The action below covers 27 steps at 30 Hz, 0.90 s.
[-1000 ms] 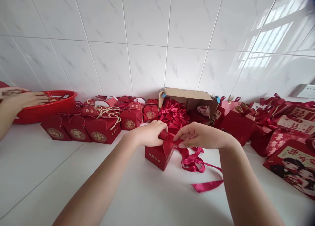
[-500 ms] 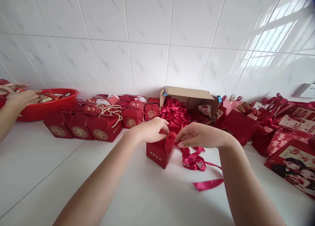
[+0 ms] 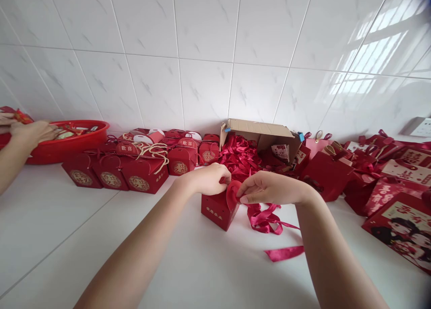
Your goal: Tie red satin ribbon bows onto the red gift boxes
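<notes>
A tiled wall (image 3: 148, 22) stood behind a white tabletop (image 3: 202, 264). Bags (image 3: 328, 176), mostly red, crowded the tabletop's right side, the nearest printed with a cartoon couple. At the far left sat a red basin (image 3: 74, 143) with small packets in it. An open carton (image 3: 259, 126) lay against the wall near the middle, a heap of red ribbons (image 3: 239, 152) spilling from its mouth. Left of it stood a cluster of red boxes (image 3: 143, 176), 3 of them side by side in front, with gold medallions.

The right hand (image 3: 266, 188) reached in with thumb and fingers bent close together at a rounded flap; whether they pinched it could not be told. The left hand (image 3: 210, 179) curled over the top of the same box, its thumb and fingers slightly apart; its hold was hidden. That single box (image 3: 215, 212) stood upright on the tabletop below both hands, before the carton. Another person's hands (image 3: 33, 136) worked at the basin.

Just right of the single box lay a loose ribbon (image 3: 266, 224). The flap (image 3: 232, 194) rose from the single box's top, between the hands.
</notes>
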{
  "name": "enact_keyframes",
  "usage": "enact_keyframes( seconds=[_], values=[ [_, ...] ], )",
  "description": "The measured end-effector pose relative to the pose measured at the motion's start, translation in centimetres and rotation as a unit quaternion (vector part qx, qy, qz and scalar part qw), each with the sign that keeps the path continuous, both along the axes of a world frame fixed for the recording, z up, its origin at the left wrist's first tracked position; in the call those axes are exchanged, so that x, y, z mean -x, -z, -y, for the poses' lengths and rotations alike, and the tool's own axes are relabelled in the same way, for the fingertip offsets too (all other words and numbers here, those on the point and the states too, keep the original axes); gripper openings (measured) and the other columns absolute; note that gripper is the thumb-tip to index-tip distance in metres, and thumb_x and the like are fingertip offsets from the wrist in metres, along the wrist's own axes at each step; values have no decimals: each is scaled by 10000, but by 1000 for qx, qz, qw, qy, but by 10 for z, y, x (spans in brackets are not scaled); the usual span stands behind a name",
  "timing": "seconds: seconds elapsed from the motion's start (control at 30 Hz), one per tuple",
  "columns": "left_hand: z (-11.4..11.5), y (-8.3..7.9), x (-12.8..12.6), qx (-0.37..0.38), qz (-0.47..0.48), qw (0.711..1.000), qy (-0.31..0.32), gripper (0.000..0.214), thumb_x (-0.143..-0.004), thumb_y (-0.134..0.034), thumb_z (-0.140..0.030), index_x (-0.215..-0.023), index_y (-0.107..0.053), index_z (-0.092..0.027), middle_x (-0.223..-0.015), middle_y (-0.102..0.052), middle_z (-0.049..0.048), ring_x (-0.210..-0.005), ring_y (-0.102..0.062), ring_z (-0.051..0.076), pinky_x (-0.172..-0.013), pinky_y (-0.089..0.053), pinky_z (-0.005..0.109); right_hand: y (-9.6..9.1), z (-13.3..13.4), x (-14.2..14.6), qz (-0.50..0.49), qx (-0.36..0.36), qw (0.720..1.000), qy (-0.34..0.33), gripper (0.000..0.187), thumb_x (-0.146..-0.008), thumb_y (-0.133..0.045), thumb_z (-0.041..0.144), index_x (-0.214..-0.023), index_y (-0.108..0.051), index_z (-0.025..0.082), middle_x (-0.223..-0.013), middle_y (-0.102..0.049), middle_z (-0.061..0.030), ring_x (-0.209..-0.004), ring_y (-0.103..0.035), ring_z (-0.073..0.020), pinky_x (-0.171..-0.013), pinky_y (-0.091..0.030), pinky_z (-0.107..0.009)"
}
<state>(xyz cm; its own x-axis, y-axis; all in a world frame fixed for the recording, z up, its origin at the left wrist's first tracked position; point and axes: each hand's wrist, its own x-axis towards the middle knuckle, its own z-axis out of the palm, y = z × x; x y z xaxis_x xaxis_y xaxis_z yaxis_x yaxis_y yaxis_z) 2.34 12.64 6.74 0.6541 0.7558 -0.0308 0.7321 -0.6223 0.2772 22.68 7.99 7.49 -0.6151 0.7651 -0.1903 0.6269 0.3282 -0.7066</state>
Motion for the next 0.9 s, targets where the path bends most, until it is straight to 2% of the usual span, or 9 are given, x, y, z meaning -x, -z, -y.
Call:
enact_keyframes(
  seconds=[0.13,0.37,0.47,0.57,0.67,0.77,0.83,0.9],
  values=[
    [-4,1,3,7,15,1000,15,104,-766,-520,-253,-731,-605,-205,-964,-665,53,-887,-629,204,-758,-477,273,0,0,1,5,-4,1000,-2,261,-815,-567,367,-950,-707,193,-738,-627,-4,-584,-484,-95,-514,-355,-214],
    [-7,1,8,23,20,999,34,188,-812,-477,-258,-888,-648,-236,-1142,-622,41,-994,-594,206,-827,-457,281,1,0,1,6,-10,1000,2,239,-813,-570,356,-944,-709,212,-756,-628,1,-584,-468,-96,-522,-355,-223],
    [-5,0,6,34,22,999,31,143,-793,-503,-254,-824,-639,-219,-1064,-647,44,-948,-603,208,-798,-459,278,1,-1,1,4,-4,1000,4,250,-808,-581,365,-955,-715,214,-769,-655,-6,-609,-523,-111,-549,-389,-237],
    [-3,-2,4,9,44,999,24,131,-802,-484,-241,-782,-609,-207,-1006,-639,50,-885,-603,202,-753,-457,283,-2,0,-1,6,-1,1000,15,303,-769,-646,353,-1048,-685,242,-879,-691,-21,-731,-605,-147,-626,-447,-255],
    [2,-7,3,-43,84,995,20,185,-852,-403,-235,-798,-579,-217,-972,-620,36,-822,-588,184,-714,-442,287,-3,1,-3,-7,-42,995,91,447,-764,-663,312,-1204,-586,288,-1042,-674,-45,-815,-631,-169,-668,-486,-286],
    [12,-15,2,-80,109,991,3,207,-875,-363,-246,-772,-540,-223,-860,-611,12,-717,-557,164,-656,-414,284,-1,0,-1,-45,-128,976,168,419,-790,-641,293,-1203,-582,267,-1143,-639,-79,-926,-621,-207,-762,-500,-351],
    [19,-21,1,-80,108,991,-13,220,-886,-351,-277,-746,-512,-223,-735,-580,-1,-629,-519,156,-599,-385,281,3,-3,3,-93,-148,973,152,339,-804,-624,256,-1142,-616,240,-1160,-637,-74,-1033,-593,-218,-873,-476,-373],
    [25,-25,1,-73,106,991,-29,245,-903,-334,-323,-756,-507,-230,-660,-542,-11,-588,-495,155,-566,-361,276,5,-5,8,-132,-141,976,104,231,-816,-593,217,-1041,-645,220,-1115,-658,-52,-1055,-589,-198,-928,-452,-360]
  ],
)
